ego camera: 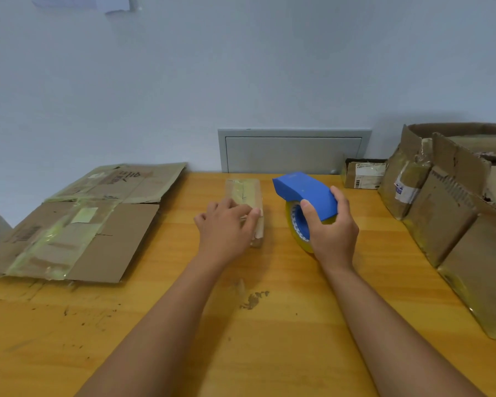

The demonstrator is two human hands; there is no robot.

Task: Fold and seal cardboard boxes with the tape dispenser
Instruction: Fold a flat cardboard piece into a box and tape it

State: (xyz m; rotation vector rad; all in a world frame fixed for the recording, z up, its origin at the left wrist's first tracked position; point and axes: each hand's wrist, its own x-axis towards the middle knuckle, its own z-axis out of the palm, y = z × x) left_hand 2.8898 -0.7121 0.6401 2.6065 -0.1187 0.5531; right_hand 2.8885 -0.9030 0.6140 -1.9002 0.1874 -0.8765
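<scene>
R hand (pixel 331 233) grips blue dispenser (pixel 305 193); labels unreadable.

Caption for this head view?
Left hand steadies a small taped box; right hand grips the blue tape dispenser.

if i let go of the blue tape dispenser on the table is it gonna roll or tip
Probably tip rather than roll. The tape dispenser stands on the round edge of its tape roll, steadied only by the right hand, so it looks unstable. The flat-sided blue hood should stop any long roll. It seems rigid plastic, likely light, and the wooden table looks level.
</scene>
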